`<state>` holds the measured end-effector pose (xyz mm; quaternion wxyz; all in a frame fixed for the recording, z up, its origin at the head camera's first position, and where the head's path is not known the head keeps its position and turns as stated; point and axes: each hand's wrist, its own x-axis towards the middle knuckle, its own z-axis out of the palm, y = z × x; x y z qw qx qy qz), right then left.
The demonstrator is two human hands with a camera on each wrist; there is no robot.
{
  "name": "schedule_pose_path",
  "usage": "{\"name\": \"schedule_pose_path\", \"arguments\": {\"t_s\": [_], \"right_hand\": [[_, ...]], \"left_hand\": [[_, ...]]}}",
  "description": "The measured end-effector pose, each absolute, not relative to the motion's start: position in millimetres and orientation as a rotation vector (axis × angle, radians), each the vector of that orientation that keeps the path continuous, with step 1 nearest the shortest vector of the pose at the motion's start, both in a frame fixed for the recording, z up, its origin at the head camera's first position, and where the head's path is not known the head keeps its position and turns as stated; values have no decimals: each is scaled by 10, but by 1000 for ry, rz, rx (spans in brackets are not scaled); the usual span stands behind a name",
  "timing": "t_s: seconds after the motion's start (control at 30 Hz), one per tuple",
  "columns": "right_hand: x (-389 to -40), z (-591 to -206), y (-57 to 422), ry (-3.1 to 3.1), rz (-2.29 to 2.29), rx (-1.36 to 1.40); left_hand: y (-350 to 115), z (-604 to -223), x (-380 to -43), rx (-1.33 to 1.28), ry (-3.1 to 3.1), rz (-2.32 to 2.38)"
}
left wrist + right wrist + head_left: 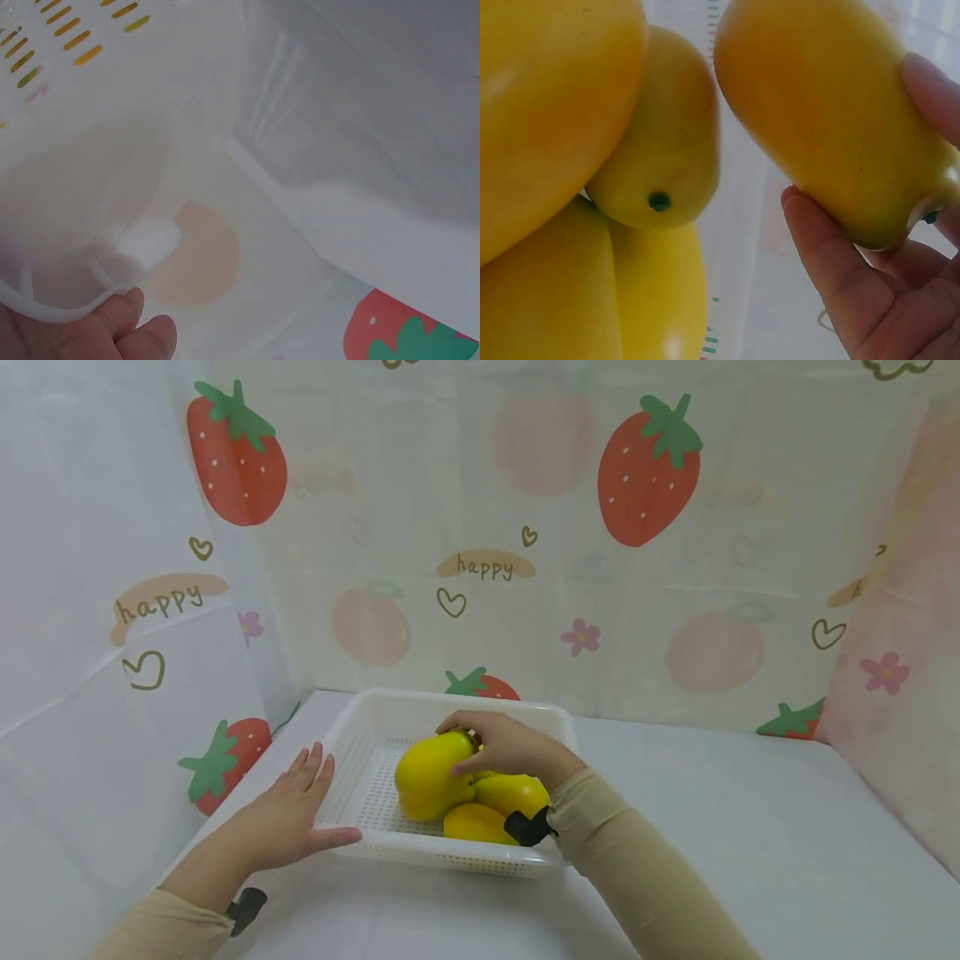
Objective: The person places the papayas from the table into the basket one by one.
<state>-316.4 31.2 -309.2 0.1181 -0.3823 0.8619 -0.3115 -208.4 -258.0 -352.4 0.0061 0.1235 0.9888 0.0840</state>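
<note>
A yellow mango with a greenish stem end [427,785] is held by my right hand [510,747], which grips it near that end over the white basket [405,844]. The right wrist view shows the fingers [825,255] and thumb on opposite sides of the mango [817,112]. More yellow mangoes [513,793] lie to its right and in front, inside the basket. My left hand [288,814] is spread at the basket's left front corner, the thumb lying at the front rim. Its fingertips [131,304] show beside the rim in the left wrist view.
The basket stands on a white table [697,827] with slotted, perforated walls. Patterned cloth [630,593] with strawberries and hearts hangs behind and along both sides. Black wrist cameras [246,910] sit at both cuffs.
</note>
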Motion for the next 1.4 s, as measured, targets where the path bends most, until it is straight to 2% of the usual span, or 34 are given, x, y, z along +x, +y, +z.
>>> {"name": "schedule_pose_path", "arguments": {"t_s": [0.43,1.4], "right_hand": [[-3119,-3099,234,2411,-847,-1071],[-3149,-3009,451,2381,-945,-1024]], "left_hand": [[-2576,-3544,-2087,383,3117,255],[-2573,-3551,-2123,380,3077,270]]}}
